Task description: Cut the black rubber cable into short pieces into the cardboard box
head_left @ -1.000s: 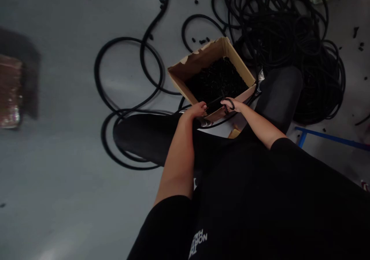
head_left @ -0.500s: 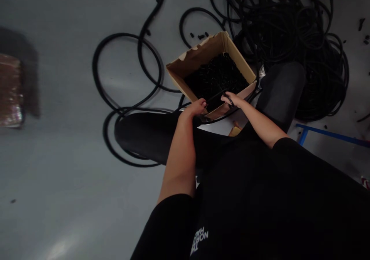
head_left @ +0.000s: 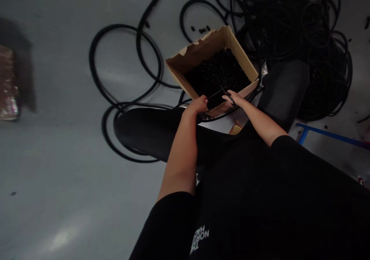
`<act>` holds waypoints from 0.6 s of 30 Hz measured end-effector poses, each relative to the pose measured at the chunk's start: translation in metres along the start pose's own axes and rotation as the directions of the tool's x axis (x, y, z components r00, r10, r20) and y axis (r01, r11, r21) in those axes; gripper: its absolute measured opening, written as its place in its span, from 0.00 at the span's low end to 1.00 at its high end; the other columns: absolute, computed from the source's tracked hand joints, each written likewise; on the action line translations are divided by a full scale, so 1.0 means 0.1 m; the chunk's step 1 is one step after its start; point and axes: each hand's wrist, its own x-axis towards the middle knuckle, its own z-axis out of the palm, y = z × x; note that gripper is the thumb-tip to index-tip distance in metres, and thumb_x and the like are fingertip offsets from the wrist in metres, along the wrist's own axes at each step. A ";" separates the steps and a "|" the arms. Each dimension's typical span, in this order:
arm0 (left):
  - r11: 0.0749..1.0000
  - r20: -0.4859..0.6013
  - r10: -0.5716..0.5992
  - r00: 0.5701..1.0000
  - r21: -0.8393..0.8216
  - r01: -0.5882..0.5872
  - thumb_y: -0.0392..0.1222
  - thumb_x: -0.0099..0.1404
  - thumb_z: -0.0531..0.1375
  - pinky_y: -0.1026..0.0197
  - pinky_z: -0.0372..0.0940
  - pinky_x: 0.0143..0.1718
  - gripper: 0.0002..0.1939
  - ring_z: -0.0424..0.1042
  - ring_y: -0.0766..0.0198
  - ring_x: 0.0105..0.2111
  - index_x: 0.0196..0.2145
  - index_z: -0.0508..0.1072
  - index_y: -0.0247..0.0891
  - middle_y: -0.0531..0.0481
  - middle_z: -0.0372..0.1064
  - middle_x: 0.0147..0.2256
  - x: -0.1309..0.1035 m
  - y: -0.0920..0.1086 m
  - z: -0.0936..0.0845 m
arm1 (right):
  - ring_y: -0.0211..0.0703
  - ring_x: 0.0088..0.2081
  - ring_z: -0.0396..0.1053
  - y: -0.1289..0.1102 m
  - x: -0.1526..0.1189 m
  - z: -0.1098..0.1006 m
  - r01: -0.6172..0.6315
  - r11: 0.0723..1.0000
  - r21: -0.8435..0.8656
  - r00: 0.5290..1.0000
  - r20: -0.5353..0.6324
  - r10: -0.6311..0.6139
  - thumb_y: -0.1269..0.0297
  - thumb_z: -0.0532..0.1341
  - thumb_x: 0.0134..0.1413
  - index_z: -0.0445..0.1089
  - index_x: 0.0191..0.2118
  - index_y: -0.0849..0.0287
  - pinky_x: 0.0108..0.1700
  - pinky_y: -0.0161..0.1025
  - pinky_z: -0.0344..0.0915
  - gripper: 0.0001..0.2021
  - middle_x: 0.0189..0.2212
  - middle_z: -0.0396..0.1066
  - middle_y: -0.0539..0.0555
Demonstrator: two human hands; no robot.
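My left hand [head_left: 200, 103] is closed around a black rubber hose [head_left: 214, 94] over the near side of an open cardboard box [head_left: 199, 48]. The hose's free end sticks out from the fist toward the right. In my right hand [head_left: 234, 98] is a pair of scissors [head_left: 228, 92] with dark handles, its blades pointing up and left beside that hose end. Whether the blades touch the hose I cannot make out. Short cut black pieces [head_left: 219, 69] fill the bottom of the box, which stands between my legs.
A big tangle of black hose [head_left: 283, 21] lies on the floor at the upper right. Loose hose loops [head_left: 91, 59] spread to the left. Several black bits [head_left: 202, 30] are scattered behind the box. A blue metal bar [head_left: 332, 133] is at the right, a shiny wrapped package [head_left: 8, 86] at the far left.
The scissors have come apart from their earlier position across the hose, with the blades now visible. Both hands stay over the box; the whole view has shifted slightly.
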 end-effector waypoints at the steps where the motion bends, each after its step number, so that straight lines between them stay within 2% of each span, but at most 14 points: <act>1: 1.000 -0.008 -0.010 1.000 -0.008 0.010 0.39 0.88 0.59 0.45 0.76 0.73 0.22 0.85 0.35 0.73 0.72 0.83 0.37 0.25 0.87 0.70 -0.01 0.00 0.00 | 0.39 0.21 0.64 -0.01 -0.01 0.00 -0.009 1.000 -0.027 1.000 -0.015 0.008 0.65 0.73 0.84 0.70 0.47 0.51 0.24 0.32 0.53 0.11 0.20 0.61 0.39; 3: 0.999 -0.021 -0.026 0.999 -0.023 0.026 0.40 0.89 0.58 0.45 0.75 0.74 0.25 0.85 0.35 0.73 0.76 0.81 0.35 0.23 0.86 0.72 -0.03 0.02 0.00 | 0.40 0.19 0.63 -0.03 -0.03 0.01 -0.016 0.997 -0.078 0.998 -0.059 0.012 0.67 0.72 0.82 0.70 0.44 0.52 0.23 0.32 0.52 0.12 0.17 0.59 0.40; 7: 0.998 -0.015 -0.039 0.999 -0.040 0.039 0.41 0.90 0.54 0.41 0.76 0.73 0.31 0.85 0.31 0.72 0.83 0.74 0.31 0.20 0.84 0.72 -0.09 0.05 -0.01 | 0.39 0.16 0.58 -0.07 -0.07 0.00 -0.063 0.998 0.002 0.997 -0.051 0.063 0.72 0.66 0.78 0.69 0.37 0.53 0.23 0.33 0.50 0.13 0.15 0.54 0.42; 12: 0.999 0.000 -0.040 0.999 -0.023 0.040 0.42 0.89 0.56 0.41 0.76 0.72 0.29 0.85 0.32 0.72 0.81 0.75 0.36 0.22 0.85 0.72 -0.11 0.06 -0.01 | 0.42 0.15 0.58 -0.05 -0.06 -0.03 -0.122 0.990 0.065 0.991 -0.045 0.125 0.68 0.61 0.83 0.71 0.36 0.54 0.22 0.34 0.53 0.16 0.15 0.56 0.44; 15: 0.999 0.019 -0.044 0.999 -0.023 0.045 0.43 0.91 0.55 0.41 0.76 0.72 0.30 0.85 0.31 0.73 0.82 0.74 0.35 0.20 0.83 0.73 -0.10 0.05 0.00 | 0.42 0.19 0.63 -0.03 -0.02 -0.04 -0.118 0.992 -0.052 0.992 -0.043 0.116 0.71 0.63 0.81 0.72 0.36 0.55 0.26 0.34 0.56 0.14 0.16 0.60 0.46; 18: 0.998 0.002 -0.045 0.999 -0.043 0.045 0.42 0.91 0.55 0.41 0.75 0.75 0.30 0.85 0.32 0.74 0.84 0.73 0.35 0.21 0.84 0.73 -0.09 0.05 0.01 | 0.45 0.30 0.75 0.00 0.02 -0.03 -0.010 0.970 -0.242 0.994 -0.107 -0.016 0.74 0.69 0.71 0.71 0.31 0.56 0.34 0.33 0.62 0.15 0.20 0.65 0.48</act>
